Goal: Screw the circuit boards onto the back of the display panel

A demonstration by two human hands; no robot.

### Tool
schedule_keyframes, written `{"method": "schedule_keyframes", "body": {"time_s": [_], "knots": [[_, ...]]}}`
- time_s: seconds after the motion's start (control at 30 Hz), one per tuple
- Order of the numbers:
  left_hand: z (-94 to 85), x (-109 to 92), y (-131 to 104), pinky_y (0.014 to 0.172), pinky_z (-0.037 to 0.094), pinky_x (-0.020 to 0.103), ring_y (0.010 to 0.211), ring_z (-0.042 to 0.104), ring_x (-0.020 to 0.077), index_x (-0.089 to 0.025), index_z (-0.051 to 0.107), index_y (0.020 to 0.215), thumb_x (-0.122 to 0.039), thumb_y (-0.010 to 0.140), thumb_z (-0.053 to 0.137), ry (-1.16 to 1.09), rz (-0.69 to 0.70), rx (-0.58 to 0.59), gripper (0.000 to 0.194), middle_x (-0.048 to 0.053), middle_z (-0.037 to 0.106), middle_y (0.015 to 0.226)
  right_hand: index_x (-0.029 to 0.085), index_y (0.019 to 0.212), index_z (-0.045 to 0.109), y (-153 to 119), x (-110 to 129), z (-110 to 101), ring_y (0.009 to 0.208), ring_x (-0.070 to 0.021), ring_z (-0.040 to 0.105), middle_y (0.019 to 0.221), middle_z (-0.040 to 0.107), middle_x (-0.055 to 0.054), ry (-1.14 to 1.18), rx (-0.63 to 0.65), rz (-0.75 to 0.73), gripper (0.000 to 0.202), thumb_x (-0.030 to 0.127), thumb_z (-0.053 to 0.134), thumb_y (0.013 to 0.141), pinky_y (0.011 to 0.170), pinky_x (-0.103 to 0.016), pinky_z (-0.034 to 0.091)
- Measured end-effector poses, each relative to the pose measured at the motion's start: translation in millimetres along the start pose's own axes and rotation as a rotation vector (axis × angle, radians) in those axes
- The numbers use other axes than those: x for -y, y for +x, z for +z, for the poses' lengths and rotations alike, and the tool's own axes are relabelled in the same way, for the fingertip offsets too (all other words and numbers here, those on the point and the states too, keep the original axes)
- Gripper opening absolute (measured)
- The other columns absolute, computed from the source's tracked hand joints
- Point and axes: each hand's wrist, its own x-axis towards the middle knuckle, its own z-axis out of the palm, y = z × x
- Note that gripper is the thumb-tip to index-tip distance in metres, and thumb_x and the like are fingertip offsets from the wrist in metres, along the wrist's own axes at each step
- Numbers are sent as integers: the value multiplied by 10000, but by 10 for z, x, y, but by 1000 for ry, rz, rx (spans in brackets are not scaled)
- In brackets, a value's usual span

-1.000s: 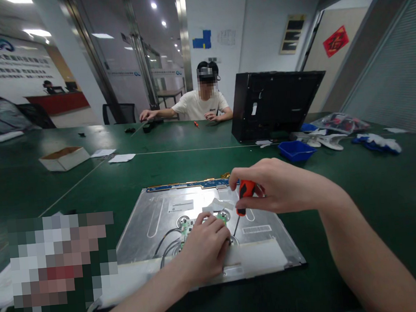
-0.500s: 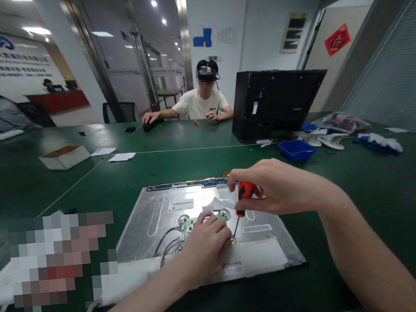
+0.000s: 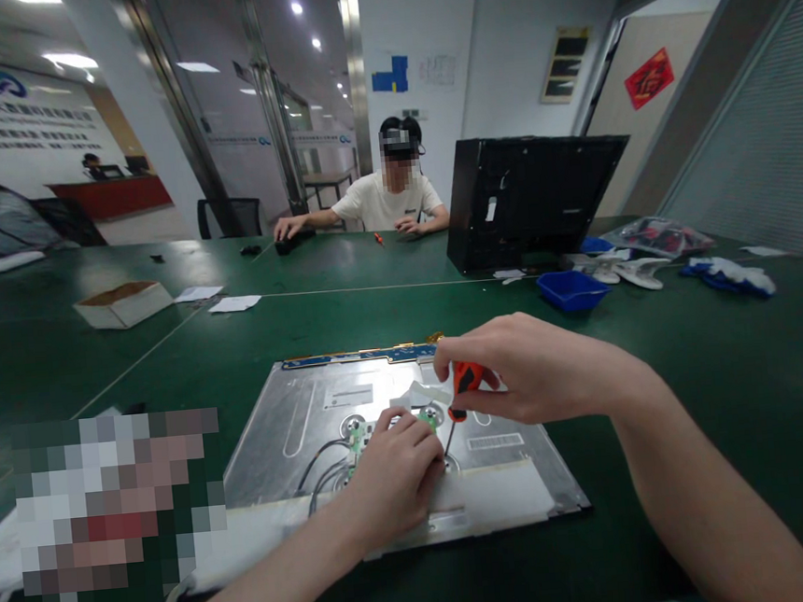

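Screwdriver [image 3: 463, 387] in arched right hand [image 3: 520, 366]; left hand [image 3: 402, 462] palm-down.

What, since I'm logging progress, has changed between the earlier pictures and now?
The right hand and the screwdriver it holds have shifted slightly left and down in view. Neither hand grasped or released anything. The left hand stays over the circuit board; the display panel hasn't moved.

Screwdriver [image 3: 466, 382]: handle orange with black patches. Panel [image 3: 269, 434]: silver-grey. Barcode label [image 3: 495, 442]: dark stripes on white. Tabletop [image 3: 319, 325]: dark green. Tray [image 3: 573, 292]: blue.
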Motion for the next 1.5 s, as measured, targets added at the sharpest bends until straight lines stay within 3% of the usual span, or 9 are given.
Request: {"method": "schedule_keyframes", "body": {"time_s": [0.27,0.6,1.2,1.5], "knots": [[23,27,4,908,320,403,831,547,187,-180,586,794,-171,845,532,-9,-13,8,74,24,627,845,209,857,537,-15,84,26,638,-102,480,799,627,20,-38,55,-24,58,185,553,807,549,-241,271],[47,29,2,930,314,408,864,557,191,-189,579,806,-174,839,560,25,-3,10,40,9,628,857,219,861,525,43,124,86,675,-122,520,837,640,14,-49,115,-23,51,188,511,823,554,-243,283],[-16,-1,9,953,303,427,909,565,211,-179,568,835,-161,837,512,-3,2,29,59,37,647,929,223,884,524,72,141,148,685,-157,599,810,671,-8,-158,57,34,78,296,521,855,531,-247,283],[19,14,11,949,316,418,935,567,208,-183,598,894,-154,851,515,18,10,46,98,40,645,939,213,853,509,71,158,138,624,-146,566,796,662,-12,-182,64,14,35,244,499,841,498,-253,250]]}}
